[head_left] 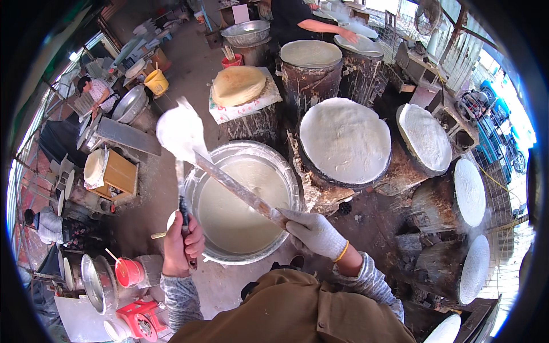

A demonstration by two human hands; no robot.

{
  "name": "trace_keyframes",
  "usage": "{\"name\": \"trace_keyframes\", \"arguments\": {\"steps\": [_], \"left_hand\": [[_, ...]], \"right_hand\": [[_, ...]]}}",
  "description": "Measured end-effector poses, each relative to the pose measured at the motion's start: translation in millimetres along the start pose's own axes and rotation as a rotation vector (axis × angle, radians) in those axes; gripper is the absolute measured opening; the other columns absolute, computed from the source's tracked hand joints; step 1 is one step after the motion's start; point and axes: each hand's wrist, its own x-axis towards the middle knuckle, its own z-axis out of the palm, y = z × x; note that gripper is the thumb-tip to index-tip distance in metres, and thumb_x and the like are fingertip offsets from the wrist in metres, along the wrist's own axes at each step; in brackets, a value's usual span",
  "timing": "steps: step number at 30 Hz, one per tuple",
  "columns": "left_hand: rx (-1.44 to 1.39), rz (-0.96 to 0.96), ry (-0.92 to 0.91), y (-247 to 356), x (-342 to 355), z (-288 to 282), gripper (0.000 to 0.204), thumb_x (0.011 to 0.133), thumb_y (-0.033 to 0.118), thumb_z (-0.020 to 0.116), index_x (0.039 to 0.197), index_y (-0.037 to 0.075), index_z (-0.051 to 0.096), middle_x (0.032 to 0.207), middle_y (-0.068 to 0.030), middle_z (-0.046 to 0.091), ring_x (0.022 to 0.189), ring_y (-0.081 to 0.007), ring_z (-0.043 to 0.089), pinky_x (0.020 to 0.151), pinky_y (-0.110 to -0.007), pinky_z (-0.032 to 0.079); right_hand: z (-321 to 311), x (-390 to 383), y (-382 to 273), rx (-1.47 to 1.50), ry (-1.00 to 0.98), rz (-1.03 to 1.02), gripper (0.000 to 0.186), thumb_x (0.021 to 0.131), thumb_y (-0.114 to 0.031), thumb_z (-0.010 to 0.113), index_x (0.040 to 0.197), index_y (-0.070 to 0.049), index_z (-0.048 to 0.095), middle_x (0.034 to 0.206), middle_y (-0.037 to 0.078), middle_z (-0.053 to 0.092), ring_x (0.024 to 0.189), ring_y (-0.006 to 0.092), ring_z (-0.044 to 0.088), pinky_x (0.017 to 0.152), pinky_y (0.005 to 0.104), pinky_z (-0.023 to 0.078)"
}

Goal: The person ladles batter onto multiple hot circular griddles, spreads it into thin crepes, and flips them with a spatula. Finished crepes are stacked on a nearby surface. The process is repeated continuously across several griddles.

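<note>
My left hand (183, 243) grips a tool with a dark handle (183, 208), whose pale shaft rises to a batter-coated head; a small white round piece beside my fingers is hard to make out. My right hand (311, 234), in a pale knitted glove, is closed on a long flat stick (240, 188) that slants up to a mass of white batter (180, 131). Below the tools stands a large metal pot of thin batter (246, 228). To its right, a round batter sheet (346, 140) lies on a rusty drum stove.
More drum stoves (434, 206) curve round my right, with a stack of flat rounds (237, 86) on a block ahead. A co-worker's hand (349, 37) reaches over a far stove. Two other workers (97, 94) are at the left, among basins, a yellow bucket (155, 83) and a red bucket (128, 271).
</note>
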Motion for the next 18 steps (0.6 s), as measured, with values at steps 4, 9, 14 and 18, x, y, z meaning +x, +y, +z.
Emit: {"name": "trace_keyframes", "arguments": {"steps": [4,9,14,18], "left_hand": [[0.119,0.026,0.228,-6,-12,7,0.045,0.1,0.056,0.041,0.084,0.014,0.046,0.057,0.0048,0.033,0.04,-0.0075,0.03,0.037,-0.023,0.025],[-0.69,-0.584,0.006,-43,8,-3,0.037,0.102,0.043,0.047,0.084,0.01,0.046,0.062,0.0056,0.035,0.046,-0.0056,0.034,0.042,-0.022,0.033],[-0.714,-0.779,-0.064,-90,40,74,0.033,0.102,0.035,0.049,0.084,0.008,0.046,0.063,0.0053,0.035,0.048,-0.006,0.036,0.046,-0.024,0.036],[-0.63,-0.93,-0.15,-125,72,170,0.03,0.101,0.032,0.052,0.085,0.007,0.045,0.064,0.0051,0.036,0.046,-0.0059,0.037,0.045,-0.024,0.036]], "right_hand": [[-3,-2,8,-0.085,0.063,-0.138,0.038,0.096,-0.014,0.056,0.133,-0.007,0.058,0.072,0.01,0.065,0.06,0.0146,0.062,0.062,0.0305,0.052],[-29,-22,83,-0.632,0.382,-0.258,0.035,0.094,-0.021,0.057,0.128,-0.016,0.062,0.087,0.019,0.069,0.071,0.0326,0.068,0.066,0.0409,0.054],[-69,-87,116,-0.892,0.698,-0.16,0.034,0.089,-0.027,0.063,0.124,-0.026,0.066,0.081,0.017,0.063,0.07,0.0354,0.064,0.06,0.0449,0.051],[-120,-194,179,-1.034,0.962,-0.065,0.039,0.085,-0.023,0.069,0.123,-0.032,0.066,0.077,0.009,0.056,0.065,0.0299,0.06,0.057,0.0418,0.049]]}}
